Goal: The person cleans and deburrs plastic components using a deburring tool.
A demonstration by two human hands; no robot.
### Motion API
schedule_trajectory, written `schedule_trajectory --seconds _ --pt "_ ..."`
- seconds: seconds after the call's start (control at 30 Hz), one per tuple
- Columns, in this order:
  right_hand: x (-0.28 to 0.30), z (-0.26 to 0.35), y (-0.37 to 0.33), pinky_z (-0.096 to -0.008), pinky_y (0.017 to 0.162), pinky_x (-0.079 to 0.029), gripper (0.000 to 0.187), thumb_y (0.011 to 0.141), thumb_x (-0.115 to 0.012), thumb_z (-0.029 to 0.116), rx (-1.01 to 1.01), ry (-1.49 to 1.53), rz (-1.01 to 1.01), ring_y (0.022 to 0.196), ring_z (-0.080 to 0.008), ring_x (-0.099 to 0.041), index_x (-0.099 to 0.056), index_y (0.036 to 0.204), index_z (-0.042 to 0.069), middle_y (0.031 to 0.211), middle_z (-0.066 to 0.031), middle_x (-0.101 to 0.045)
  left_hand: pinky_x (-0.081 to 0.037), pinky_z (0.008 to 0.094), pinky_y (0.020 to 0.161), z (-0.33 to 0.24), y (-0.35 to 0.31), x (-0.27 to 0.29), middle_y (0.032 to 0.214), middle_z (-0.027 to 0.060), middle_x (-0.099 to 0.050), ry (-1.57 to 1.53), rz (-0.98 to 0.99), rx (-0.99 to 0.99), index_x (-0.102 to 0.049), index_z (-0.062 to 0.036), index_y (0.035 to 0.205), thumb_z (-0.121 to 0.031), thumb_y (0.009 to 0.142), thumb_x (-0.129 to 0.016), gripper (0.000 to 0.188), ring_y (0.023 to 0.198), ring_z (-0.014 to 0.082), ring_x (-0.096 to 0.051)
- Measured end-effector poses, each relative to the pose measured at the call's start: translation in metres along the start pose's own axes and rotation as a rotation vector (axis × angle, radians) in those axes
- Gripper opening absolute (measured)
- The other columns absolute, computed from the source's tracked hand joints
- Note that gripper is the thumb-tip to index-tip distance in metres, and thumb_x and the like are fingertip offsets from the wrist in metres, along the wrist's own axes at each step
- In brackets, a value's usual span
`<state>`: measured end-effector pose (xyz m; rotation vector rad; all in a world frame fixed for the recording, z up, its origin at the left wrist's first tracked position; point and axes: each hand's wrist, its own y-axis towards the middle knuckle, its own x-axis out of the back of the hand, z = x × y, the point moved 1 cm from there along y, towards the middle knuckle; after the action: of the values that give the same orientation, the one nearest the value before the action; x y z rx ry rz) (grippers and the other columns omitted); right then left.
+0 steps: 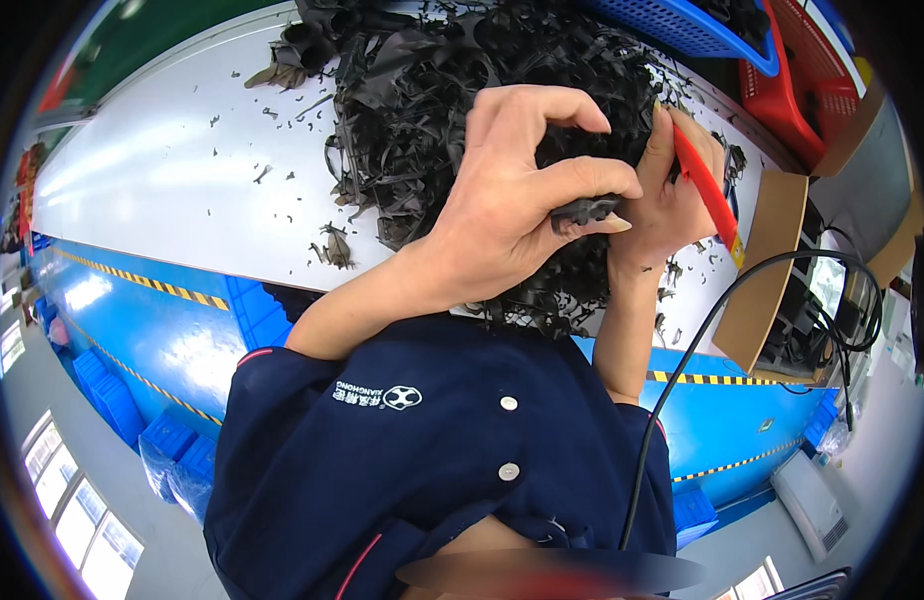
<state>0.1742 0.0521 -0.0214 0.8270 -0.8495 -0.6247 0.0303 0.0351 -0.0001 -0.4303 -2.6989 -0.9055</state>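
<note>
My left hand (517, 190) is over the heap of thin black rubbery scraps (412, 130). Its fingers are curled, and a small glossy black molded piece (585, 210) is pinched between the thumb and the lower fingers. Close on its right, my right hand (677, 195) is closed around a slim red utility knife (704, 185). The handle slants down to the right and ends in a yellow part; no blade can be made out. The fingertips of both hands nearly meet, and the right hand partly hides behind the left thumb.
The white tabletop (172, 180) carries scattered black bits. At the far right are a blue basket (682, 30) of black pieces and a red basket (792, 90). An open cardboard box (767, 260) stands on the right, with a black cable (672, 390) running across toward my chest.
</note>
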Motion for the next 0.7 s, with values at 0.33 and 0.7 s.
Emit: schedule_trajectory --seconds 0.33,0.7 --pt "0.010 0.009 0.010 -0.0272 0.065 -0.046 0.005 0.076 -0.059 -0.003 -0.247 0.115 0.008 0.069 -0.0206 -0.058 -0.059 0.081 -0.006 0.077 -0.0124 -0.061 -0.045 0.0179 0.065 0.001 0.006 0.006 0.085 0.0059 -0.059 -0.746 -0.163 0.610 -0.058 0.0032 0.096 0.003 0.071 -0.065 0.027 0.072 0.0072 -0.055" --pt "0.024 0.002 0.007 -0.0355 0.076 -0.044 0.028 0.089 -0.043 0.022 -0.583 1.164 0.125 0.084 -0.0277 -0.055 -0.055 0.085 -0.003 0.087 -0.0239 -0.056 -0.050 0.0200 0.066 0.015 0.018 0.005 0.083 0.0064 -0.057 -0.772 -0.214 0.483 -0.053 0.0049 0.100 0.003 0.067 -0.071 0.038 0.073 0.0080 -0.057"
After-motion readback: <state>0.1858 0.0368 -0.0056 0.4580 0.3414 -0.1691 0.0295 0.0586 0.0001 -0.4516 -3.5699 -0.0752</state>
